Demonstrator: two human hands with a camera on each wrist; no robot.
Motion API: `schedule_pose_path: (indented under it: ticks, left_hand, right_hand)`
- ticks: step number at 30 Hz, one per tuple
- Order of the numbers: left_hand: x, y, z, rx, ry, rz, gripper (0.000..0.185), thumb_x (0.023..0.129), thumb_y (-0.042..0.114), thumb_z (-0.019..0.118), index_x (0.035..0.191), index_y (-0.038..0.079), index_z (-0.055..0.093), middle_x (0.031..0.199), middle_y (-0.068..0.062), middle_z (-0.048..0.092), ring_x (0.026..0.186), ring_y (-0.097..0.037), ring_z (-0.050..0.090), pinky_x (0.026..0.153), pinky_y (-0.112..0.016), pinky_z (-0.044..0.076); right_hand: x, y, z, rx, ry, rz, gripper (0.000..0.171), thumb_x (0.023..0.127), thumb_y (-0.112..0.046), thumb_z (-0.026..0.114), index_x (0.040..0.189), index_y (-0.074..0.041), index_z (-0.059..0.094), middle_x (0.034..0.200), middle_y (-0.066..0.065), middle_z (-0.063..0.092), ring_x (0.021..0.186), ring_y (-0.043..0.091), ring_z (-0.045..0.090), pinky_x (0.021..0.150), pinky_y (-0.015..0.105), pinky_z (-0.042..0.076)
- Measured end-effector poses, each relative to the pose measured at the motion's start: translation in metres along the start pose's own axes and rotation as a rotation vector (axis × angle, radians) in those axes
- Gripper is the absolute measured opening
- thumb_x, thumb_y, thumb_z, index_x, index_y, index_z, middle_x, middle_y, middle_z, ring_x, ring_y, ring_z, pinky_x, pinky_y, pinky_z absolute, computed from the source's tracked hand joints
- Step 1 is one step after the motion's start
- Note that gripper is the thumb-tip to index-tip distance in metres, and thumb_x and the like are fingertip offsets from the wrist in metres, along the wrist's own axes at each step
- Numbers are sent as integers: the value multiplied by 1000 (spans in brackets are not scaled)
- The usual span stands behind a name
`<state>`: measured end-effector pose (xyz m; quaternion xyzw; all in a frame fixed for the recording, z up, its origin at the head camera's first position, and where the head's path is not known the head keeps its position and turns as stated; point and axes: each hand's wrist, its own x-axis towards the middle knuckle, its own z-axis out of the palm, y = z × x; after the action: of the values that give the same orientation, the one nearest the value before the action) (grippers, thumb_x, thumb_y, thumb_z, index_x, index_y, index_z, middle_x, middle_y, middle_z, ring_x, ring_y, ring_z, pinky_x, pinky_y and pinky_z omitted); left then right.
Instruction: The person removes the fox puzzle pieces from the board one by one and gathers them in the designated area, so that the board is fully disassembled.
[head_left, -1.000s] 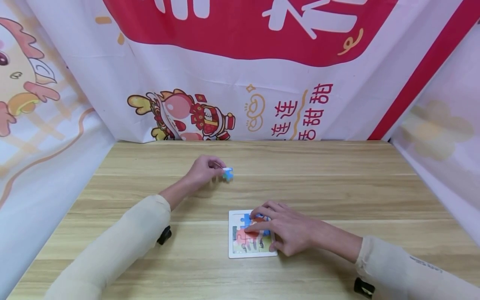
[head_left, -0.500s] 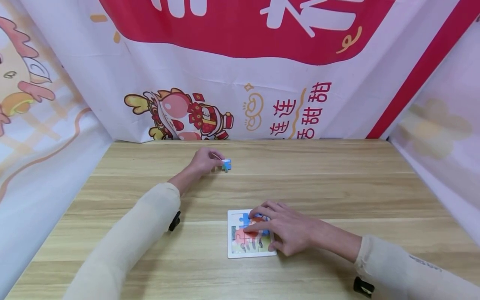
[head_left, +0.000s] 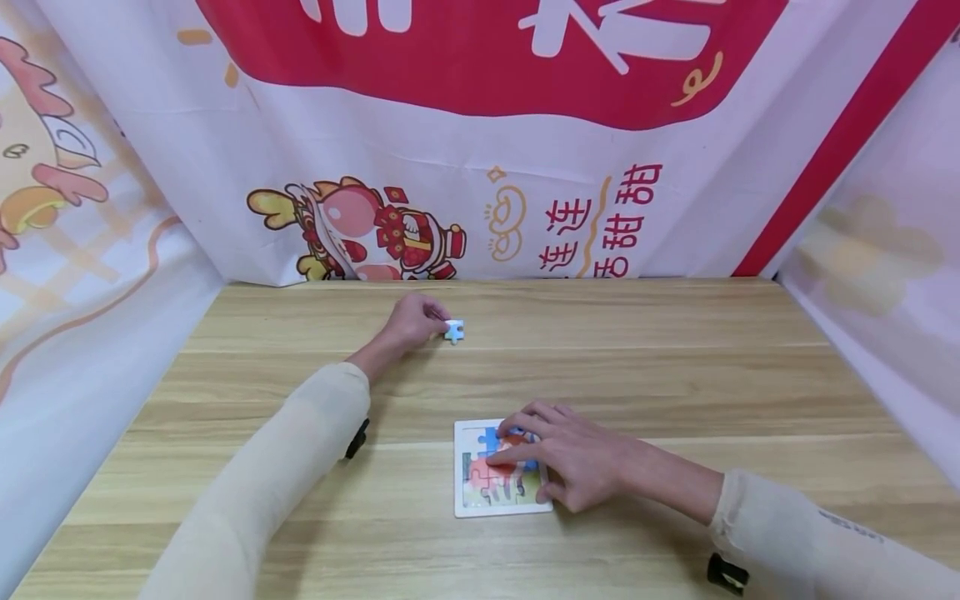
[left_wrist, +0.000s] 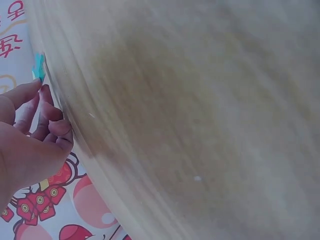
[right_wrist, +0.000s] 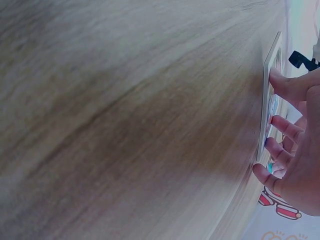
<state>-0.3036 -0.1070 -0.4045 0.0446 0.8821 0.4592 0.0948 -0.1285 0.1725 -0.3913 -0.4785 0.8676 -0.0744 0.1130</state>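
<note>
My left hand [head_left: 414, 322] pinches a small jigsaw piece [head_left: 454, 332] over the far part of the table. In the left wrist view that jigsaw piece [left_wrist: 38, 68] looks blue-green and sticks out past the fingertips of my left hand [left_wrist: 37, 127]. Nearer to me lies a white-framed puzzle board [head_left: 459, 467] with a blue, red and green picture made of jigsaw pieces. My right hand [head_left: 573, 458] rests on its right side with fingers spread over the picture and thumb at the frame. From the right wrist, the board [right_wrist: 266, 95] appears edge-on under my right hand [right_wrist: 295, 135].
The wood-grain table [head_left: 675, 375] reaches back to a printed cloth [head_left: 420, 133] with red and white patterns. More cloth hangs at the left and right sides. Both forearms wear pale sleeves [head_left: 292, 454], each with a black clip [head_left: 727, 575].
My left hand has moved farther back on the table with the jigsaw piece, which has turned and now looks paler. My right hand and the puzzle board stay in place.
</note>
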Motion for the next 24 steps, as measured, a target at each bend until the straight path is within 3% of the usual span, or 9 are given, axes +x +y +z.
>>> schedule_pose_path:
  ticks: [14, 24]
  left_hand:
    - [2, 4, 4, 177, -1, 119, 5, 91, -1, 75, 95, -3, 72, 92, -14, 69, 85, -24, 59, 80, -33, 51]
    - [-7, 6, 1, 157, -4, 116, 6, 95, 2, 72, 98, -3, 73, 91, -13, 67, 81, -23, 58, 72, -30, 50]
  right_hand:
    - [0, -1, -2, -6, -1, -4, 65, 93, -30, 73, 153, -39, 49, 155, 0, 43, 140, 24, 37, 114, 55, 36]
    - [0, 0, -1, -1, 9, -11, 66, 92, -31, 74, 153, -38, 50, 155, 1, 44, 140, 24, 37, 115, 55, 36]
